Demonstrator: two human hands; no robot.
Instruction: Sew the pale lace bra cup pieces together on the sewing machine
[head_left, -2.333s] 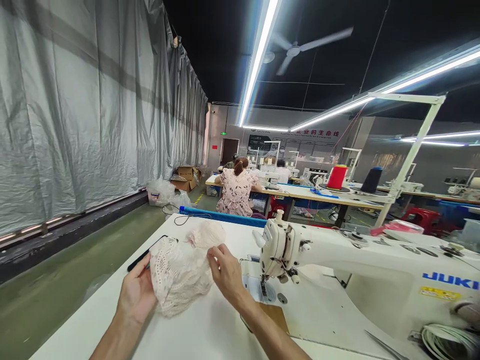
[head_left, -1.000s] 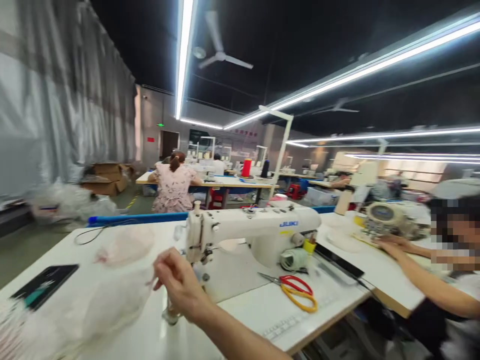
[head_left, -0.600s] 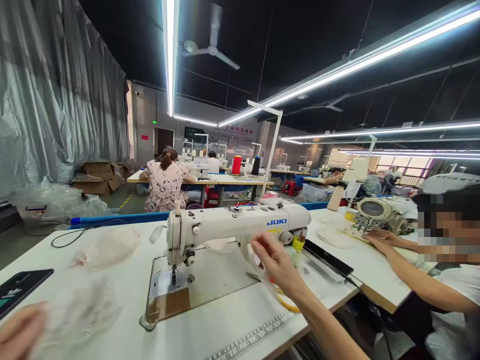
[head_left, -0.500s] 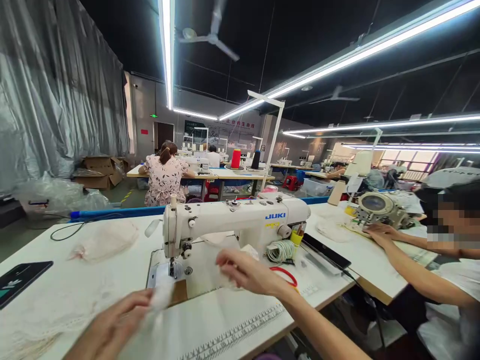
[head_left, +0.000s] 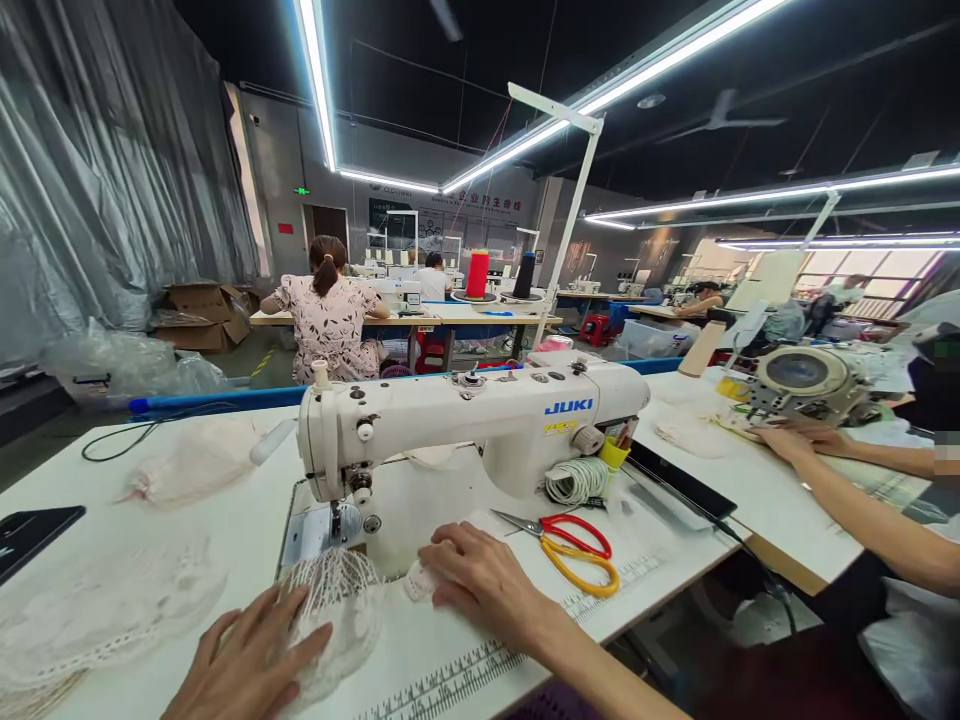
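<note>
In the head view a white lace piece (head_left: pixel 345 605) with a fan of fine threads lies just in front of the needle area of the white sewing machine (head_left: pixel 442 420). My left hand (head_left: pixel 251 650) rests on its left side, fingers spread and fairly flat. My right hand (head_left: pixel 487 578) is low over the table right of the needle, its fingers bent down on a small scalloped lace scrap (head_left: pixel 418 582). Most of that scrap is covered by the fingers. Red-and-yellow-handled scissors (head_left: pixel 577 550) lie beside my right hand, blades pointing left.
Printed ruler markings (head_left: pixel 450 682) run along the front edge. More lace pieces (head_left: pixel 112 610) and a phone (head_left: pixel 34 535) are at left. A coiled cord (head_left: pixel 576 482) and a yellow cup (head_left: pixel 615 455) stand by the machine's right end. A co-worker's arms (head_left: pixel 862 500) work at right.
My right hand has come down from in front of the machine onto the table, uncovering the scissors. My left hand has settled onto the lace piece. The view has shifted slightly.
</note>
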